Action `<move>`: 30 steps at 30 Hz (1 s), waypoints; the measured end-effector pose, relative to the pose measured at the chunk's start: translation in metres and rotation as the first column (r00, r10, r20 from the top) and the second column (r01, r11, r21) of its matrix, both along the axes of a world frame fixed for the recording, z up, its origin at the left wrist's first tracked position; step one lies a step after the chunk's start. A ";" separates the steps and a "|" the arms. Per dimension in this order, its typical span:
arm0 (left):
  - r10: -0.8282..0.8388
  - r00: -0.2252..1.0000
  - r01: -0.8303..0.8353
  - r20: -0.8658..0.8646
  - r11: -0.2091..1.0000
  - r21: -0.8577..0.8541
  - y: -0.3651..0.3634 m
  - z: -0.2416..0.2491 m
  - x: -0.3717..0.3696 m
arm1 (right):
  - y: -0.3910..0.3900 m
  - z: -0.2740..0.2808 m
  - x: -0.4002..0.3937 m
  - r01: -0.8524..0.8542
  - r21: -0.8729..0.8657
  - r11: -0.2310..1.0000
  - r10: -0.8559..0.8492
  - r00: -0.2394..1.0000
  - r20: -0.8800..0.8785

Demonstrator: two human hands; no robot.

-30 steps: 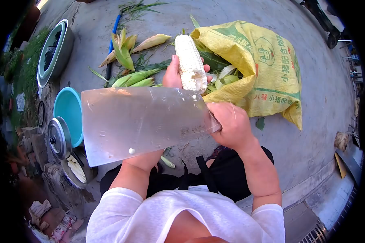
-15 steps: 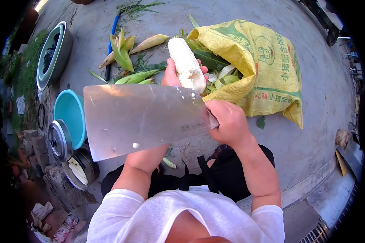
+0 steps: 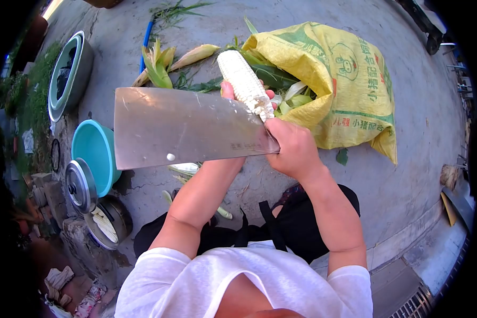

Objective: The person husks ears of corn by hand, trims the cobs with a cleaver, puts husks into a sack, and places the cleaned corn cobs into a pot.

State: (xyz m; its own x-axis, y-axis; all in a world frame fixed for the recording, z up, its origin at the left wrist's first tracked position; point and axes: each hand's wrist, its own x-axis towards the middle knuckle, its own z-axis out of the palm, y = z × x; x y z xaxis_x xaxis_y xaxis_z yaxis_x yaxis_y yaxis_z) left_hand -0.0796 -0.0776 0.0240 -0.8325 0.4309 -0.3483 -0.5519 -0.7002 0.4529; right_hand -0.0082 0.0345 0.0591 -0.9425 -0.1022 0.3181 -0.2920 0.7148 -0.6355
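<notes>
A white, husked corn cob (image 3: 242, 79) is in my left hand (image 3: 228, 91), its fingers showing on both sides of the cob. The cob's near end is cut and crumbly. My right hand (image 3: 294, 147) is wrapped round the handle end of a wide cleaver (image 3: 185, 127). The blade extends to the left, over my left wrist, with its top edge by the cob's near end. A small white kernel piece sticks to the blade's lower part. The cleaver's handle is hidden in my right hand.
A yellow sack (image 3: 350, 95) holding green husks lies right of the cob. Unhusked corn (image 3: 158, 69) and a blue pole (image 3: 147, 42) lie beyond the blade. At the left are a teal basin (image 3: 93, 151), a metal lid (image 3: 80, 185), a pot (image 3: 123, 220) and a large tub (image 3: 83, 74).
The cleaver has moved up and its blade has levelled slightly. The cob has shifted a little left, and its near end looks rougher. More of my left forearm shows below the blade.
</notes>
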 end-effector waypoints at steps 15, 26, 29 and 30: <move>0.203 0.969 -0.186 0.138 0.975 -0.124 0.020 -0.049 -0.015 | 0.001 -0.025 -0.015 0.077 0.010 0.997 -0.078 0.982 0.171; 0.355 0.933 -0.351 -0.062 0.859 -0.371 0.036 -0.050 -0.024 | 0.024 -0.047 -0.023 0.219 0.088 0.972 -0.235 0.933 0.273; 0.343 0.937 -0.317 0.065 0.913 -0.257 0.028 -0.072 -0.031 | 0.034 -0.032 -0.025 0.369 -0.047 0.928 -0.330 0.876 0.352; 0.345 0.937 -0.318 0.065 0.912 -0.258 0.024 -0.073 -0.031 | 0.036 -0.028 -0.025 0.425 -0.182 0.886 -0.323 0.851 0.415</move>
